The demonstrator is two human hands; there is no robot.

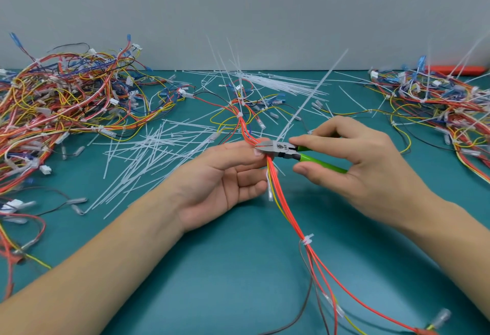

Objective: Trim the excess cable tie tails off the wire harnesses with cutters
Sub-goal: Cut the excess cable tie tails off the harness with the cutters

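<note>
right hand [366, 165]: its fingers are curled round the green handles of the cutters [285, 150], and the blades look almost closed at the bundle.
left hand [225, 175]: thumb and fingers pinch the wire harness [286, 207] just beside the blades, holding it up off the worktop [212, 268].
harness: red, orange and yellow wires run from the far middle, through both hands, down to the near right. a tie already cut short [307, 239] sits lower on it.
tie tail [313, 90]: a long white strip sticks up and to the far right from where the blades are.
how to do it well: i think the blades should sit flat against the tie's little head, so only white plastic is between them, no wire. hold the bundle still, then squeeze.
watch out: the left thumb is very close to the blades.
cut tails [153, 154]: lots lie on the worktop to the left.
other harnesses: one pile far left [66, 101], one far right [445, 101].
</note>
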